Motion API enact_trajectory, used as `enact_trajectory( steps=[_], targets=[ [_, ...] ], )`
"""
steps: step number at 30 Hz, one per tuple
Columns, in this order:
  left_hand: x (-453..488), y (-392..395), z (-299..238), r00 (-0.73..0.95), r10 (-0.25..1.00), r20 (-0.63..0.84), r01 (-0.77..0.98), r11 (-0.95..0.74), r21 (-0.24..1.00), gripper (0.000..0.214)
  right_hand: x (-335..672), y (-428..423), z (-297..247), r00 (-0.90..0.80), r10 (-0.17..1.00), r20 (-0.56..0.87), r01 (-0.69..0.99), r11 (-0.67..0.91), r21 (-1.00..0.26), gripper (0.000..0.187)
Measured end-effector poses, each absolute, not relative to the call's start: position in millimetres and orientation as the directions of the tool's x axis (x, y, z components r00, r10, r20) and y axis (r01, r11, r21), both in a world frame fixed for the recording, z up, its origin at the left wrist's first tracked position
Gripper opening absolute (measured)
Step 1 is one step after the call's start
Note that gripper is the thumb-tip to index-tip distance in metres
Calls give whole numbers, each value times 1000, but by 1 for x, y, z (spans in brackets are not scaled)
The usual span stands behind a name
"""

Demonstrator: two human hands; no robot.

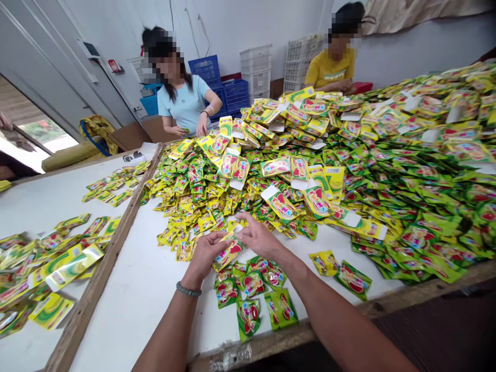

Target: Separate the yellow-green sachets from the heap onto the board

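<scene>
Between my hands is a small yellow and green candy box [229,254] with red fruit printed on it, tilted above the table. My left hand [205,256] grips its left side with thumb and fingers. At the box's upper end is my right hand [258,236], its thumb and fingers bent against the flap and its index finger pointing outward. Just below the box lie several green candy packets [253,284] with watermelon prints. A heap of small yellow and green packets [194,196] rises right beyond my hands, with flat boxes [281,204] scattered over it.
A wooden strip [108,258] divides the white table [147,279]; filled boxes [50,268] lie left of it. Two co-workers, one in a light blue shirt [186,106] and one in a yellow shirt [331,70], sit across the heap. Crates [236,95] are stacked behind them.
</scene>
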State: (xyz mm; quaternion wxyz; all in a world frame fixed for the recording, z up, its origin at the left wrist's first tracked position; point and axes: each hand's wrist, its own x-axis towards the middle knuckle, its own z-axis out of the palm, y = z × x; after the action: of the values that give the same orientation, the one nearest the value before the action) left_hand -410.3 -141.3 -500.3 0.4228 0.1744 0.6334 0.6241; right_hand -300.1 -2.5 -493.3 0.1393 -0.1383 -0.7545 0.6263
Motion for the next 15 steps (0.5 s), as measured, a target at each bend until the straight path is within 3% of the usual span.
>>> enact_trajectory(
  steps=[3,7,9,10,11,13,15],
  targets=[
    [-404,-137,-503,-560,771,-303,-298,154,942,35,-301,-14,-490,-938,343,50,44,261,-964,50],
    [-421,-154,-483,-649,698,-304,-168,259,951,43,-304,-9,-494,-922,375,91,-49,120,-992,53],
    [-444,-183,-457,-817,535,-215,22,402,916,46,-305,0,-498,-848,515,126,-70,127,-989,44],
    [-457,-201,-442,-911,394,-124,100,501,859,46,-306,4,-500,-801,583,137,-41,174,-984,35],
    [-469,-219,-427,-979,203,10,142,646,750,45,-306,7,-502,-765,627,148,7,238,-971,27],
    [-487,-249,-402,-940,-137,311,41,862,505,46,-307,9,-506,-758,628,178,104,386,-917,17],
    [-490,-259,-391,-841,-139,522,72,929,363,51,-309,5,-510,-808,544,227,139,550,-823,20]
  ],
)
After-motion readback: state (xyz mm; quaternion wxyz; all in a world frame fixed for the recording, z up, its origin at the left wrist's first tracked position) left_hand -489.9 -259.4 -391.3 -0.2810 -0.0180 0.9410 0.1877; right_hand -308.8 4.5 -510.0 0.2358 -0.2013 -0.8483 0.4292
